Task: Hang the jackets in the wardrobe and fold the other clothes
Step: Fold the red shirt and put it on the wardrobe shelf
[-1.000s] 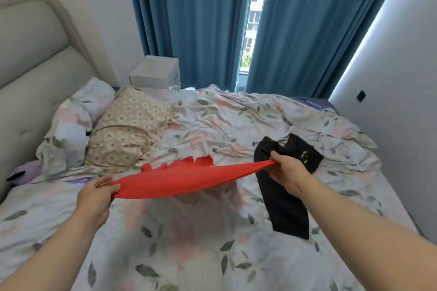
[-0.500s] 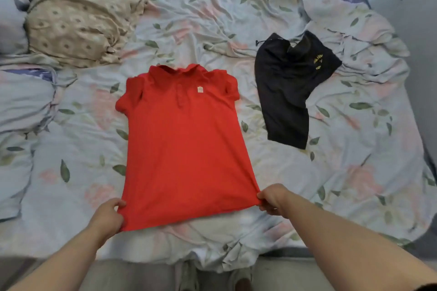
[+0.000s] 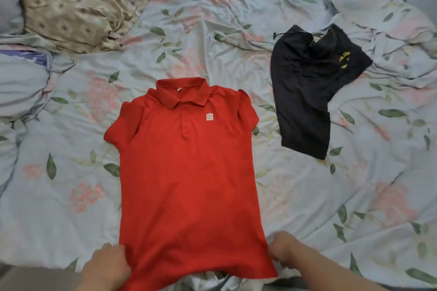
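Note:
A red polo shirt [image 3: 186, 179] lies spread flat, front up, on the bed, collar away from me. My left hand [image 3: 107, 264] grips the hem's left corner and my right hand [image 3: 285, 249] grips the hem's right corner, both at the near edge of the bed. A pair of black shorts [image 3: 307, 87] with yellow lettering lies crumpled to the shirt's upper right, apart from it.
The floral duvet [image 3: 354, 184] covers the bed, rumpled at the far right. A beige patterned pillow [image 3: 78, 2] lies at the top left, with bunched grey bedding [image 3: 21, 82] below it. The bed's near edge runs along the bottom of the view.
The red shirt, held stretched in the air a second ago, now lies flat on the bed. My view has dropped toward the bed and both hands have drawn the hem closer to me.

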The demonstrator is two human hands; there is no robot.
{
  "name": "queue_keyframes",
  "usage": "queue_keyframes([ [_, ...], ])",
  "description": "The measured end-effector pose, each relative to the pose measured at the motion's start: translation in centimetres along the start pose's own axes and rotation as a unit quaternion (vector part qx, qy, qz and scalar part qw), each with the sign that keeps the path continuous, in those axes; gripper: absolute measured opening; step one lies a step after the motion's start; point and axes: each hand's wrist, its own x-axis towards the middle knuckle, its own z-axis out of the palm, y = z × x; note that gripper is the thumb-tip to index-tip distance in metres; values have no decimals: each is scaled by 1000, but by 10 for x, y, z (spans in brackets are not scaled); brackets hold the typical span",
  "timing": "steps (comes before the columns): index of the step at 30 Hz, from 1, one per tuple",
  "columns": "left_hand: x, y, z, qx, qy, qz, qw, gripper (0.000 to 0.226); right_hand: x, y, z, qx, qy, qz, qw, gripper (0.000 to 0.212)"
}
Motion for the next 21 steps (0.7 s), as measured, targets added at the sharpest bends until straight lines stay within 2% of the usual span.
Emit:
queue_keyframes([
  [2,17,13,-16,0,82,26,996,37,13,-26,-26,-6,109,-67,992,16],
  [4,41,31,-31,-18,156,87,984,44,28,-59,-52,24,194,-147,970,13],
  [6,65,57,-48,-49,217,151,963,54,48,-97,-75,33,265,-225,937,27],
  [9,95,99,-74,-53,287,241,926,53,77,-145,-105,17,359,-291,887,58],
  [11,107,132,-86,-56,295,281,911,56,102,-162,-118,-43,399,-307,863,67],
  [14,118,175,-94,-60,305,341,887,58,134,-164,-114,-130,422,-306,843,70],
  [17,141,219,-109,-64,323,394,858,65,157,-157,-101,-119,461,-325,817,69],
  [21,180,275,-152,-55,376,411,829,66,172,-154,-99,-89,501,-351,786,70],
])
